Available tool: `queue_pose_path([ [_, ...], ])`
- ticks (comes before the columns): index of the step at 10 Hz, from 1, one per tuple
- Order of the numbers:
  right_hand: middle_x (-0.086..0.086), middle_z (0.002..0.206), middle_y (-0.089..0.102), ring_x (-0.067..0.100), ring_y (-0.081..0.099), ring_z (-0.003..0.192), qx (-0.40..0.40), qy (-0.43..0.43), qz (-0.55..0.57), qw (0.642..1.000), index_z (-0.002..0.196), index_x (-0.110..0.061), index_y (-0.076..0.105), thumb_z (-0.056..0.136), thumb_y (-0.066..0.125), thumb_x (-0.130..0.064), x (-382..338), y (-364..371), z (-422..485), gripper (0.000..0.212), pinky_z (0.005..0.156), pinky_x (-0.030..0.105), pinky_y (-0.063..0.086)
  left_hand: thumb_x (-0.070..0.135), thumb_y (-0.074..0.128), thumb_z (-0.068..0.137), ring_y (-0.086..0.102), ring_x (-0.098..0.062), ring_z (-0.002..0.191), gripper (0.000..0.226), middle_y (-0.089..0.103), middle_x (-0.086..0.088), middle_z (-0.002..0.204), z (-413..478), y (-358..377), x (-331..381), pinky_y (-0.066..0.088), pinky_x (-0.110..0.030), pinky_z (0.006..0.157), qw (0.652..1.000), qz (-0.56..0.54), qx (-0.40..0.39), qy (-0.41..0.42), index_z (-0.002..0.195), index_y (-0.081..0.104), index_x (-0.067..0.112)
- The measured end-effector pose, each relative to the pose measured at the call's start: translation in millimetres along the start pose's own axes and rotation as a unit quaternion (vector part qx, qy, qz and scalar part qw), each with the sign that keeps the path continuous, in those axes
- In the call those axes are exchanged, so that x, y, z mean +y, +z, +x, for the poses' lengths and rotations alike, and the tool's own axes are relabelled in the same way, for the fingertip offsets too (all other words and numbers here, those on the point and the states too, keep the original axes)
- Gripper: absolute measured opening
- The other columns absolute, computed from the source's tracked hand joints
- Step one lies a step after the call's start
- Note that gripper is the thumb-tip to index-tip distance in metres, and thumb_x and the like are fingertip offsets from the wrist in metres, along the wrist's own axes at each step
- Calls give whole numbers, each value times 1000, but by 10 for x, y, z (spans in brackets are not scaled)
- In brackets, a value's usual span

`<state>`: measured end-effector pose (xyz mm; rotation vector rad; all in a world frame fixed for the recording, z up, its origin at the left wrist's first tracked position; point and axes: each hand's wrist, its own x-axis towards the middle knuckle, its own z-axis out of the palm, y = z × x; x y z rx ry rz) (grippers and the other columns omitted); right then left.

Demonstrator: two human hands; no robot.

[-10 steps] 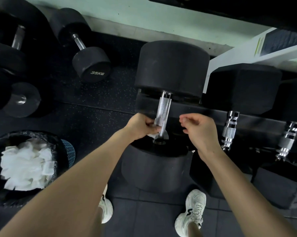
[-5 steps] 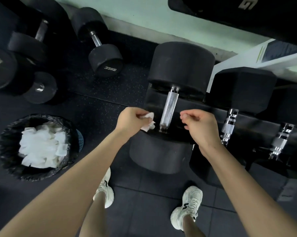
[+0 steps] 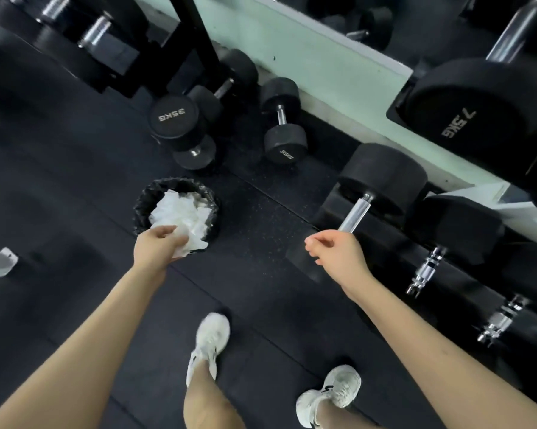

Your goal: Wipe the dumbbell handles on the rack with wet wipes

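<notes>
My left hand (image 3: 157, 247) holds a crumpled white wet wipe (image 3: 185, 246) at the near rim of a black-lined bin (image 3: 143, 201) that is full of used white wipes. My right hand (image 3: 335, 253) hovers with loosely curled fingers and nothing in it, just below the silver handle (image 3: 355, 215) of a large round black dumbbell (image 3: 381, 178) on the low rack (image 3: 394, 243). Two more chrome handles (image 3: 425, 270) (image 3: 500, 320) of hex dumbbells show further right on the rack.
Round 35 kg dumbbells (image 3: 284, 125) (image 3: 174, 119) lie on the black rubber floor beyond the bin. An upper rack tier holds a 7.5 kg dumbbell (image 3: 465, 109) at top right. My white shoes (image 3: 211, 339) (image 3: 332, 394) stand below. A pale green wall base runs behind.
My left hand has left the dumbbell handle and carried the wipe left to the bin. The view has swung left and pulled back. My right hand stays near the handle.
</notes>
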<state>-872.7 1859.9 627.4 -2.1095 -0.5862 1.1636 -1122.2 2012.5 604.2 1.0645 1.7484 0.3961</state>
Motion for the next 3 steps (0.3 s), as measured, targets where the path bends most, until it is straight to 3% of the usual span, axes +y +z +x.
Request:
queue_pose_path([
  [1, 0, 80, 71, 20, 67, 85, 5, 16, 10, 1000, 75, -22, 68, 89, 59, -17, -207, 173, -261, 17, 85, 44, 55, 23, 73, 72, 66, -21, 89, 38, 68, -6, 102, 144, -342, 27, 54, -35, 85, 1000, -7, 11, -21, 107, 65, 10],
  [2, 0, 81, 71, 17, 67, 85, 21, 39, 35, 998, 77, -24, 66, 91, 59, -18, -368, 365, -416, 16, 86, 41, 55, 16, 71, 75, 66, -20, 85, 44, 66, -12, 113, 482, -545, 58, 54, -38, 87, 999, -14, -5, -29, 117, 61, 7],
  [3, 0, 82, 71, 16, 67, 84, 45, 49, 40, 997, 81, -22, 66, 92, 58, -18, -517, 569, -509, 14, 84, 38, 56, 11, 68, 83, 64, -21, 94, 54, 56, -12, 130, 755, -634, 252, 52, -34, 83, 998, -40, -31, -29, 134, 49, 9],
])
